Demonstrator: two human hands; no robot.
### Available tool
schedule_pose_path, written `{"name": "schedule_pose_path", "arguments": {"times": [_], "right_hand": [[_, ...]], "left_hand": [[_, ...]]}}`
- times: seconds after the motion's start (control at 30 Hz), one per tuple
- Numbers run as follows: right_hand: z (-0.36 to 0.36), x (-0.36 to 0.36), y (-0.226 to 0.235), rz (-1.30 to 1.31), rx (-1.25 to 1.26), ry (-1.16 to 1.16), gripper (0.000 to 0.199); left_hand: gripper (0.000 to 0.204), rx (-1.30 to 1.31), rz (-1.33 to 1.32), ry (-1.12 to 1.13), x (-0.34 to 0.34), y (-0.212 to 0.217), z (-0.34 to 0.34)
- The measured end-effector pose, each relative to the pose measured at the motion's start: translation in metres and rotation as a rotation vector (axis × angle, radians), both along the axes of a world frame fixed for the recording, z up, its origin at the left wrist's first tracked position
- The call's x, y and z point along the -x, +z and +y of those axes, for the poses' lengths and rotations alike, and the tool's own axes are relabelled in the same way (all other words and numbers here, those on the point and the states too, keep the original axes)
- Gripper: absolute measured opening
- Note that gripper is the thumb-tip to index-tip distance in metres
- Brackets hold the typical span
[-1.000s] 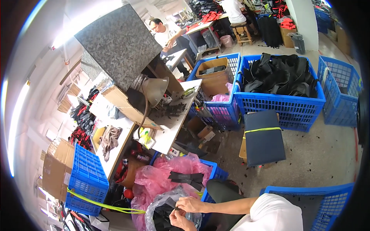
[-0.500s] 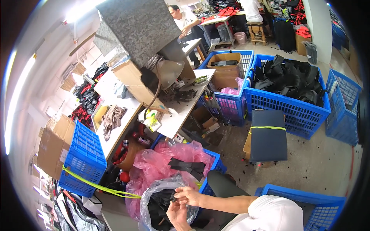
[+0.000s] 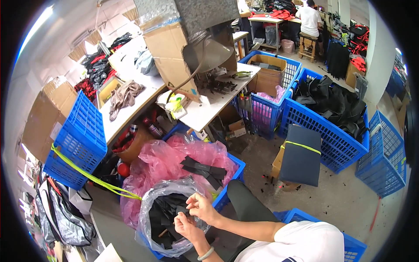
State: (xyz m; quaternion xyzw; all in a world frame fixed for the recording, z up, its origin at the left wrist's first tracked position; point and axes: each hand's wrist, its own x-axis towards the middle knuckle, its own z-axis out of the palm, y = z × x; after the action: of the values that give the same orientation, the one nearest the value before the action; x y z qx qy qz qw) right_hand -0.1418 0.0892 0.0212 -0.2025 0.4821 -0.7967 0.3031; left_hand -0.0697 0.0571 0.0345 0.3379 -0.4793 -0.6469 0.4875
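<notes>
My right hand (image 3: 201,207) and my left hand (image 3: 185,224) meet over a clear plastic bag (image 3: 147,201) filled with black fabric strips (image 3: 163,218). Between them is a small black piece (image 3: 183,211), dark against the strips. The fingers of my left hand are closed around its lower side. My right fingers are bent and pinched just above it; whether they grip the same piece is hard to make out. A grey band circles my left wrist. Behind the bag, crumpled pink plastic (image 3: 159,159) carries several flat black strips (image 3: 203,170).
A blue crate (image 3: 238,170) surrounds the pink plastic. A yellow-green strap (image 3: 94,178) runs from the bag to a tilted blue crate (image 3: 80,139). To the right stand a dark padded stool (image 3: 301,157) and a crate of black pieces (image 3: 323,126). A worktable (image 3: 198,120) stands ahead; another person (image 3: 309,22) sits farther back.
The view has swung, so the bag and hands appear farther left. My hands stay together over the bag with the small black piece. The person near the worktable is now mostly out of view.
</notes>
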Motion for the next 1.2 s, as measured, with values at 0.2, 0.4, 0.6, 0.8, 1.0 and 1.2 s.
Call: {"name": "schedule_pose_path", "arguments": {"times": [0.2,0.4,0.6,0.8,1.0,1.2], "right_hand": [[0.011,0.002,-0.012,-1.049,0.324,0.676,0.028],[0.019,0.031,0.035,-0.440,0.116,0.596,0.046],[0.006,0.008,0.035,-0.355,-0.103,0.419,0.055],[0.005,0.014,0.020,-0.899,0.282,0.970,0.053],[-0.004,0.015,0.021,-0.734,0.036,0.803,0.058],[-0.005,0.017,0.027,-0.488,-0.139,0.708,0.049]], "left_hand": [[0.022,-0.345,0.150,-0.146,-0.027,0.006,-0.005],[0.013,-0.421,0.190,-0.194,-0.014,0.019,-0.005],[0.014,-0.410,0.272,-0.171,-0.034,0.005,-0.022],[0.016,-0.509,0.362,-0.338,-0.048,0.009,-0.013],[0.016,-0.392,0.274,-0.290,-0.056,0.014,-0.025],[0.019,-0.160,0.004,-0.329,-0.073,0.008,-0.031]]}}
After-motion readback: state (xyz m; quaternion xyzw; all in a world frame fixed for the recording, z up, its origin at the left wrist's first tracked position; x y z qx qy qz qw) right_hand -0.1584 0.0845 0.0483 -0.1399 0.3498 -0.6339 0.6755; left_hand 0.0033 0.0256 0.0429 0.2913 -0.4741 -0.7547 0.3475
